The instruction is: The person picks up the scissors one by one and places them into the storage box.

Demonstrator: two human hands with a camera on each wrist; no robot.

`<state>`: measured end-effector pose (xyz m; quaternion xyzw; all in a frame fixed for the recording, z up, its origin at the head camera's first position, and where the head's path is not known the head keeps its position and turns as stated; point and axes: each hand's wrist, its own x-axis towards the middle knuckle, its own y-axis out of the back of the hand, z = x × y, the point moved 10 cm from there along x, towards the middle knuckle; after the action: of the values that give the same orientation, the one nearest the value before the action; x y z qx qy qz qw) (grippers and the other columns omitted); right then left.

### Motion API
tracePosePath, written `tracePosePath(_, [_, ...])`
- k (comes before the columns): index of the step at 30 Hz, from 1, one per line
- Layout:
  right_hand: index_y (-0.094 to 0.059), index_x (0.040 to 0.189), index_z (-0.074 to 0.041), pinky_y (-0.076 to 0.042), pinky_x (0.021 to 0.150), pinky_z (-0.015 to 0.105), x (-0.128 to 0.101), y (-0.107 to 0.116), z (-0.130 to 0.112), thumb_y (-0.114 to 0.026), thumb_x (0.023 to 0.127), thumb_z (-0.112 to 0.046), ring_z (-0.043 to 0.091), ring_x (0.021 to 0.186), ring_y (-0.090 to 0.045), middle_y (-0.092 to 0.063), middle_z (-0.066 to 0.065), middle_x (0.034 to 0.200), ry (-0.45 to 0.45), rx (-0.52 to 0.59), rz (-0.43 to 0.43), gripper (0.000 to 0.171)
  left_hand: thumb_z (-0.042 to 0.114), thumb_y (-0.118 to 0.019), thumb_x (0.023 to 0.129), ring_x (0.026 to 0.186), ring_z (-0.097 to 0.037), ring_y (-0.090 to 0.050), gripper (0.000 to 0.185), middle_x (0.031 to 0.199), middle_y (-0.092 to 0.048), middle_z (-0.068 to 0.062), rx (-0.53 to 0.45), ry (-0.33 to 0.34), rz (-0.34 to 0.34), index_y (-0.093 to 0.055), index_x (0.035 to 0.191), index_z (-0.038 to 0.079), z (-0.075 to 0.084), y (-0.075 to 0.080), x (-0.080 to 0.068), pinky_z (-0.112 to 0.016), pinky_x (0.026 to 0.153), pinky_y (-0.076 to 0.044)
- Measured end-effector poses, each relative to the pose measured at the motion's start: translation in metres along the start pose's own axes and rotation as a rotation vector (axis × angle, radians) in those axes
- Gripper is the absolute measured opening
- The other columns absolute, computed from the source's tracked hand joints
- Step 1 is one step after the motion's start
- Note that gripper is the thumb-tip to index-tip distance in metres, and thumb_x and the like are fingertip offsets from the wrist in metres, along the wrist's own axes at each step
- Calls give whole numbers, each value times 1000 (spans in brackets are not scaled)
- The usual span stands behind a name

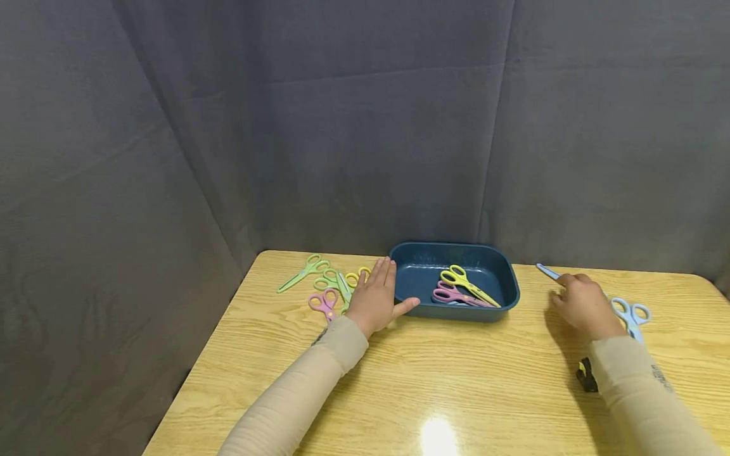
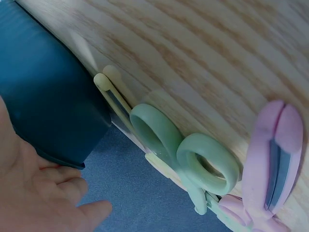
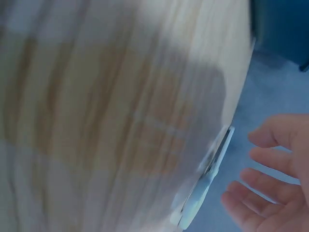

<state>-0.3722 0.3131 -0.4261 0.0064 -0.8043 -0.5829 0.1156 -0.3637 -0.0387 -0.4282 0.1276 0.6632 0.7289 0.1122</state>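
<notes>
My left hand [image 1: 376, 296] lies with straight fingers along the left end of a dark blue tray [image 1: 511, 275], its thumb at the front rim. In the tray are yellow scissors [image 1: 456, 277] over pink scissors [image 1: 447, 294], with a bit of blue beneath. At the right, my right hand [image 1: 584, 305] hovers by light blue scissors [image 1: 547, 272], partly hidden behind it. The right wrist view shows loosely bent fingers [image 3: 263, 186] apart from the scissors [image 3: 202, 189] on the table. Other light blue scissors [image 1: 632, 315] lie right of that hand.
Left of the tray lie green scissors [image 1: 305, 272], more green scissors [image 1: 344, 288], pink scissors [image 1: 324, 302] and a yellow-handled pair [image 1: 353, 277]. A small black object [image 1: 585, 375] shows beside the right sleeve. Grey cloth [image 1: 365, 158] hangs behind the wooden table [image 1: 456, 373].
</notes>
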Motion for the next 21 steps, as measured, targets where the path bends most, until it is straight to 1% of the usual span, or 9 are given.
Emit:
tracePosePath(3, [-54, 119, 23, -46, 86, 68, -1, 0, 9, -60, 93, -9, 61, 101, -54, -55, 44, 110, -20, -20, -23, 41, 73, -38, 98, 156, -26, -13, 97, 168, -18, -13, -4, -1, -11, -20, 161, 1, 2, -1, -1, -51, 122, -21])
tracePosePath(6, [-51, 122, 24, -43, 90, 70, -2, -3, 20, -59, 92, -9, 65, 105, -50, -53, 46, 115, -53, -22, -71, 45, 73, -37, 98, 156, -25, -10, 97, 168, -16, -12, -3, 2, -27, -18, 161, 2, 2, -3, -1, -50, 123, -20])
tracePosePath(10, [-44, 129, 26, -42, 89, 72, -1, -7, 35, -59, 93, -10, 68, 108, -44, -46, 49, 121, -112, -27, -147, 53, 73, -37, 97, 156, -26, -11, 97, 168, -16, -12, -8, 3, -19, -19, 161, 2, 2, -2, -2, -51, 122, -20])
tracePosePath(13, [-40, 131, 27, -42, 88, 73, 1, -6, 39, -57, 94, -11, 70, 107, -42, -43, 51, 121, -116, -53, -175, 56, 73, -37, 97, 156, -25, -11, 97, 168, -17, -12, -10, 6, -17, -19, 161, 2, 1, -1, -2, -50, 122, -20])
tracePosePath(17, [-40, 127, 26, -42, 87, 73, 4, -4, 42, -55, 93, -11, 71, 105, -42, -44, 50, 118, -104, -83, -183, 52, 73, -38, 97, 156, -26, -12, 97, 168, -17, -12, -6, 12, -16, -19, 161, 2, -1, -2, -1, -50, 122, -21])
tracePosePath(21, [-43, 124, 25, -44, 86, 73, 4, -5, 47, -55, 93, -10, 69, 105, -43, -45, 48, 116, -124, -95, -202, 48, 73, -37, 98, 156, -26, -12, 97, 168, -17, -13, -6, 5, -7, -20, 161, 2, 0, -5, 0, -51, 122, -21])
